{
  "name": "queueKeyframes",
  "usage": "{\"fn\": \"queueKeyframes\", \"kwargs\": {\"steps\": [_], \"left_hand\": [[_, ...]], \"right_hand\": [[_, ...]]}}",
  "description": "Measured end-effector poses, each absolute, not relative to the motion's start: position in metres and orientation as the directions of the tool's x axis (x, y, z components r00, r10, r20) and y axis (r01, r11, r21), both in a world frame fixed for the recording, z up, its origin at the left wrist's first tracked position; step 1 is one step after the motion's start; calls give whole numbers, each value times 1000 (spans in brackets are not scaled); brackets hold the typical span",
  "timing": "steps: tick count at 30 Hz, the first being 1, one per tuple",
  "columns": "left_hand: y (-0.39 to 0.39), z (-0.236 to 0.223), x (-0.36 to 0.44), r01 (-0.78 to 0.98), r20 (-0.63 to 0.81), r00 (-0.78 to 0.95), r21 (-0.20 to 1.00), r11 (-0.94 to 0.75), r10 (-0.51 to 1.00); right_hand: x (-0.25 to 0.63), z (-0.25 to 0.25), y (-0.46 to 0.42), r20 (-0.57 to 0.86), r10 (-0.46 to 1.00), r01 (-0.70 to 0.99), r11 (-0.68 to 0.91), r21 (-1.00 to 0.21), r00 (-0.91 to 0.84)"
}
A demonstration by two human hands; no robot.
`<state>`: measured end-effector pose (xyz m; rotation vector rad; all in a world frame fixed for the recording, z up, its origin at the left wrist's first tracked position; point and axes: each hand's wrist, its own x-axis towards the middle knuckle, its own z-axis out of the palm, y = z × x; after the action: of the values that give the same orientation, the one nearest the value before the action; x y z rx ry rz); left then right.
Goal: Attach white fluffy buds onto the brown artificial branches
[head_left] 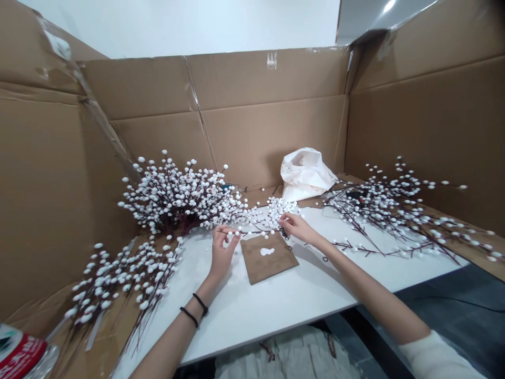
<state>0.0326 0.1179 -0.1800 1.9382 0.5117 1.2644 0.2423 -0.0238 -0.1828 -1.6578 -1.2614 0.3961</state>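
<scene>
My left hand [224, 246] is closed in a pinch on a thin dark berry stem [254, 232] with white berries along it. The stem points right, above a square brown board [256, 267] that carries a white blob of what looks like glue [267, 251]. My right hand [295, 226] is at the right, near the stem's far end, thumb and fingers pressed together. Whatever its fingertips hold, if anything, is too small to make out. Just beyond both hands lies a pile of loose white berries [278, 210].
Bunches of white-berried stems lie at the left [177, 200], front left [126, 273] and right [379, 200]. A white plastic bag [305, 173] stands behind the berries. Cardboard walls [272, 121] surround the white table [315, 289]. A red-labelled bottle [23, 352] is at lower left.
</scene>
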Motion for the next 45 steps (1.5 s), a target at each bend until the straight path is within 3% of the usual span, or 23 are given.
{"fn": "queueKeyframes", "kwargs": {"steps": [2, 8, 12, 15, 20, 26, 31, 40, 45], "left_hand": [[118, -178, 32, -61, 589, 494, 757, -650, 639], [121, -180, 29, -67, 309, 766, 911, -408, 564], [124, -181, 25, -205, 338, 847, 920, -335, 409], [122, -181, 25, -177, 354, 847, 892, -417, 397], [116, -180, 29, 103, 342, 795, 738, -667, 501], [123, -183, 26, 76, 423, 876, 350, -934, 230], [131, -179, 23, 8, 394, 919, 68, -998, 34], [128, -165, 14, -63, 330, 942, -23, -998, -67], [127, -165, 13, -95, 358, 929, -8, -995, -92]], "right_hand": [[250, -180, -26, 324, 842, 591, 8, -806, 431], [259, -174, -32, 423, 829, 791, -38, -610, 366], [260, -170, -35, 454, 833, 855, -44, -516, 316], [259, -169, -36, 487, 807, 861, -51, -506, 333], [259, -169, -37, 518, 799, 869, -10, -495, 304], [258, -170, -36, 485, 833, 886, -12, -464, 265], [259, -174, -34, 429, 873, 899, -23, -438, 232], [254, -180, -33, 373, 916, 880, 50, -473, 148], [253, -180, -32, 374, 920, 886, 73, -459, 117]]}}
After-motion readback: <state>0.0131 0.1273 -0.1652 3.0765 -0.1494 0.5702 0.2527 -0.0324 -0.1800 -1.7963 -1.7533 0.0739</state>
